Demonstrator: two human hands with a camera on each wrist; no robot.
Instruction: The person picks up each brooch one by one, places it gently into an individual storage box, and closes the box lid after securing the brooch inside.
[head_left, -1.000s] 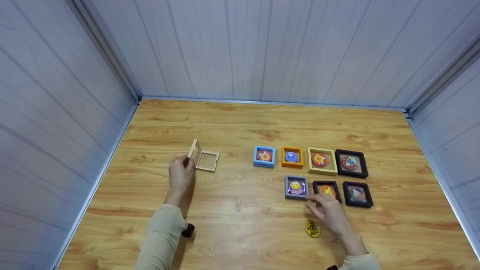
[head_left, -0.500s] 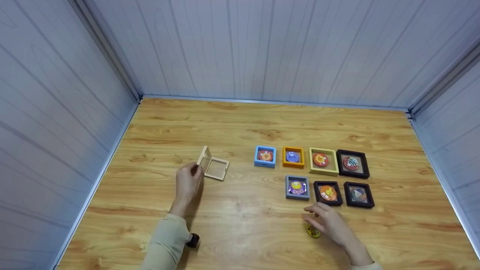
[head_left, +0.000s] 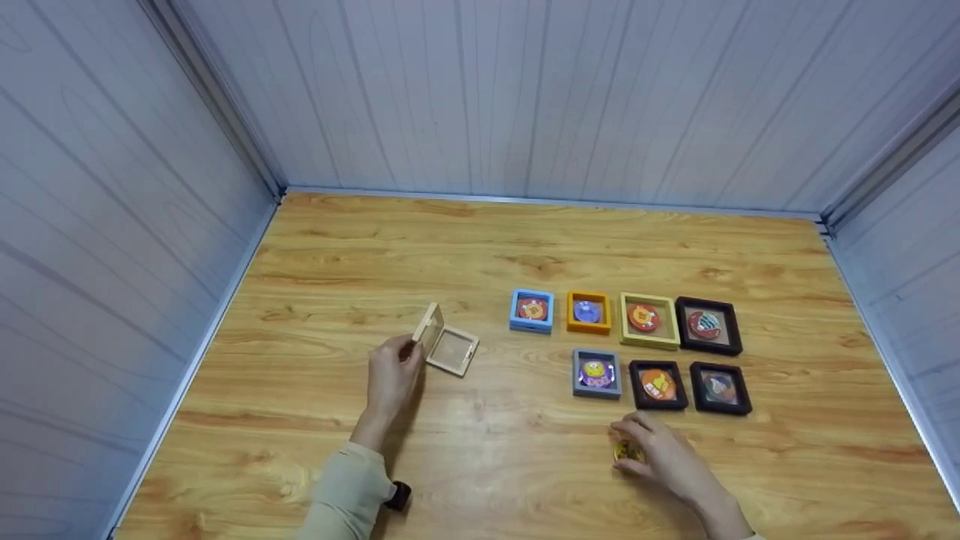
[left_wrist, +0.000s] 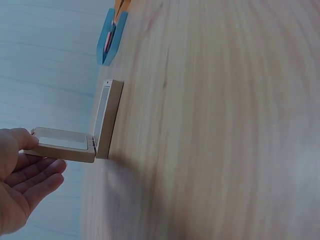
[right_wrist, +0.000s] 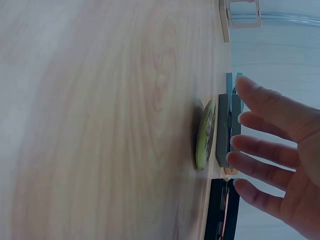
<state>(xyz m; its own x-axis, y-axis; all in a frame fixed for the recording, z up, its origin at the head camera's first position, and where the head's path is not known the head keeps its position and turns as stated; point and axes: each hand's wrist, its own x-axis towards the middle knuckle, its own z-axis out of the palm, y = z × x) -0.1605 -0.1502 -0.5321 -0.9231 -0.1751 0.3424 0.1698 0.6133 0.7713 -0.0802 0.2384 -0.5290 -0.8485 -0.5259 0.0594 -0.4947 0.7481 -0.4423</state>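
Observation:
My left hand pinches the raised lid of a beige square display case between thumb and fingers. The case stands hinged apart, its base flat on the table. In the left wrist view, the thumb lies on top of the lid of the case. My right hand hovers around a round yellow badge with a dark pattern. In the right wrist view, its fingers are spread and loosely bent, apart from the badge, which lies on the wood.
Right of centre, a back row holds blue, orange, pale yellow and black cases with badges inside. In front sit a grey case and two black ones. White panels wall in the wooden table.
My left hand has slid the beige case rightward and slightly toward me. My right hand has moved back from the grey and black cases to the yellow badge.

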